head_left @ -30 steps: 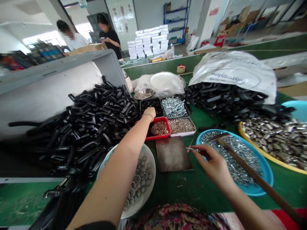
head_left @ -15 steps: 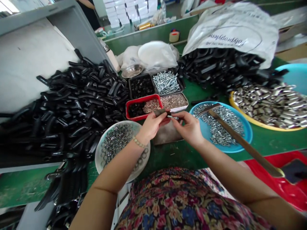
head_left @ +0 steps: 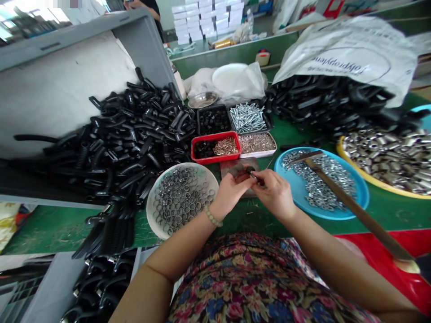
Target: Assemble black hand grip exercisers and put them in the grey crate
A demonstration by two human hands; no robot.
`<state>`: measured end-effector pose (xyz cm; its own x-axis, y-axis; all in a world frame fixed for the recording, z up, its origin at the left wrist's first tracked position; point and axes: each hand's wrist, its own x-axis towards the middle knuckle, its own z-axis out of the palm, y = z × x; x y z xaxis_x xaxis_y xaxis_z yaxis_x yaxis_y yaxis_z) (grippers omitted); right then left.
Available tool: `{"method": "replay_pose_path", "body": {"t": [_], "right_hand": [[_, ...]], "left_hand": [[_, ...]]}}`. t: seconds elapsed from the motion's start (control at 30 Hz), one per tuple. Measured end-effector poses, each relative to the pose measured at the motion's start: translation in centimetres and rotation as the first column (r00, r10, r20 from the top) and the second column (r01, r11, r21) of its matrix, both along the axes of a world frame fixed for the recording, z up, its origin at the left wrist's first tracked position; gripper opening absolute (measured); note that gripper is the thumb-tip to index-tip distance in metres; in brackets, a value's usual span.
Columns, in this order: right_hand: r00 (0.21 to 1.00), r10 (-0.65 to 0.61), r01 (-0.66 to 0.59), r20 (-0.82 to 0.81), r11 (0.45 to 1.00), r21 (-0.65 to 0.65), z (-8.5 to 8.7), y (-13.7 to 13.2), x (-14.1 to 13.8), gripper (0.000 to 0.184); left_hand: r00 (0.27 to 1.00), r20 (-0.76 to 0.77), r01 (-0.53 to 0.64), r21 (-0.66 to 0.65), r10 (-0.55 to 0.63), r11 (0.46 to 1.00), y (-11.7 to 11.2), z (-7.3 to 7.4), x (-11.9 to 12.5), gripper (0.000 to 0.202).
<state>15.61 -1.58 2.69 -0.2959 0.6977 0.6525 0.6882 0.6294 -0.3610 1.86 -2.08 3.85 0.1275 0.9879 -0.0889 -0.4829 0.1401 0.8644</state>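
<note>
Over a flat brown plate at the bench's middle, my left hand and my right hand meet fingertip to fingertip. Both are closed around a small black part with a shiny metal bit; fingers hide most of it, so its kind does not show. Something grey-brown covers a fingertip of my left hand. Just beyond are a red tray of black pieces and copper-coloured pins, and a white tray of small coppery pieces. A white bowl of metal rings lies beside my left forearm.
Right of my hands, a hammer rests across a blue basin of small metal parts. A yellow-rimmed basin holds metal sleeves. Black handles spill from a grey crate. More black parts lie under a polypropylene sack.
The view has shifted, so the bench items sit further right. My hands have lowered slightly and drawn closer together around the part; the silvery piece is now less visible.
</note>
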Motion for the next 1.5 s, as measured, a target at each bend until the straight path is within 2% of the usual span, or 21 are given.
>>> {"method": "replay_pose_path", "body": {"t": [0.1,0.2,0.23,0.3,0.37,0.4,0.43,0.5,0.6,0.67,0.73,0.83,0.9,0.93,0.97,1.03,1.17,1.27,1.37,1.43,1.5], "right_hand": [[0.991,0.129,-0.131,-0.021,0.986,-0.108,-0.2,-0.6,0.1,0.012],[0.944,0.177,-0.266,-0.278,0.907,-0.326,-0.7,-1.2,0.1,0.026],[0.899,0.153,-0.332,-0.411,0.85,-0.41,-0.9,-1.4,0.1,0.034],[0.776,0.061,-0.494,-0.628,0.678,-0.544,-1.3,-1.5,0.1,0.038],[0.692,-0.025,-0.617,-0.721,0.498,-0.609,-1.4,-1.4,0.0,0.031],[0.685,-0.05,-0.637,-0.727,0.443,-0.631,-1.4,-1.3,-0.1,0.033],[0.702,-0.068,-0.619,-0.708,0.433,-0.655,-1.3,-1.3,-0.3,0.036],[0.785,-0.099,-0.479,-0.612,0.53,-0.7,-1.2,-1.4,-0.7,0.038],[0.904,-0.072,-0.252,-0.421,0.707,-0.661,-1.1,-2.2,-1.4,0.029],[0.932,0.049,-0.278,-0.359,0.732,-0.623,-1.1,-2.9,-1.8,0.031],[0.917,0.134,-0.363,-0.376,0.669,-0.648,-1.3,-3.3,-2.0,0.023],[0.842,0.009,-0.456,-0.539,0.546,-0.703,-1.6,-3.0,-1.9,0.023],[0.766,-0.093,-0.513,-0.636,0.508,-0.692,-1.8,-2.6,-1.8,0.024],[0.732,-0.116,-0.54,-0.671,0.501,-0.676,-1.8,-2.4,-1.8,0.025],[0.707,-0.123,-0.564,-0.697,0.497,-0.66,-1.9,-2.2,-1.9,0.026],[0.672,-0.116,-0.601,-0.731,0.491,-0.631,-1.8,-2.3,-1.9,0.023],[0.665,-0.05,-0.63,-0.745,0.498,-0.596,-1.8,-3.0,-1.7,0.014],[0.726,0.035,-0.595,-0.686,0.531,-0.603,-2.0,-3.5,-0.7,0.016],[0.804,0.091,-0.519,-0.587,0.59,-0.619,-1.7,-3.9,0.5,0.019],[0.831,0.169,-0.508,-0.529,0.616,-0.601,-1.3,-4.1,1.0,0.021],[0.828,0.315,-0.547,-0.464,0.638,-0.542,-0.6,-4.2,1.2,0.023]], "left_hand": [[0.986,-0.132,0.103,0.04,-0.097,0.994,-0.9,-0.2,-0.8,0.043],[0.98,-0.166,0.104,-0.033,-0.108,0.994,-2.2,-0.4,-2.1,0.035],[0.984,-0.139,0.103,-0.081,-0.114,0.991,-2.6,-0.4,-2.5,0.032],[0.985,-0.061,0.151,-0.173,-0.163,0.973,-3.6,-0.2,-3.1,0.028],[0.972,0.014,0.23,-0.235,-0.233,0.944,-4.4,0.2,-3.4,0.028],[0.964,0.047,0.266,-0.257,-0.263,0.929,-4.7,0.4,-3.5,0.028],[0.958,0.073,0.286,-0.276,-0.276,0.918,-4.9,0.6,-3.4,0.029],[0.964,0.05,0.263,-0.292,-0.26,0.919,-5.1,0.7,-3.3,0.031],[0.944,-0.302,0.093,-0.149,-0.135,0.984,-5.0,0.1,-3.7,0.026],[0.806,-0.589,0.088,0.02,-0.06,0.996,-4.8,-0.6,-4.6,0.023],[0.633,-0.772,0.19,0.091,-0.051,0.978,-4.5,-1.2,-6.3,0.021],[0.294,-0.954,0.199,0.124,0.061,0.972,-3.2,-1.9,-9.8,0.021],[0.017,-0.99,0.203,0.138,0.138,0.969,-2.0,-2.2,-11.9,0.02],[-0.088,-0.986,0.239,0.114,0.138,0.964,-1.3,-2.4,-12.7,0.02],[-0.156,-0.98,0.285,0.077,0.126,0.956,-0.6,-2.5,-13.2,0.019],[-0.214,-0.971,0.347,0.027,0.108,0.938,0.4,-2.8,-13.8,0.017],[-0.174,-0.983,0.346,0.001,0.066,0.938,1.8,-3.8,-13.9,0.016],[-0.101,-0.994,0.346,0.005,0.043,0.938,2.5,-4.5,-14.5,0.018],[-0.015,-0.998,0.245,0.051,0.056,0.968,2.5,-3.8,-14.9,0.018],[0.101,-0.995,0.139,0.031,0.017,0.99,1.7,-2.4,-14.0,0.02],[0.322,-0.942,0.111,-0.056,-0.09,0.992,0.6,-0.8,-11.9,0.026]]}}
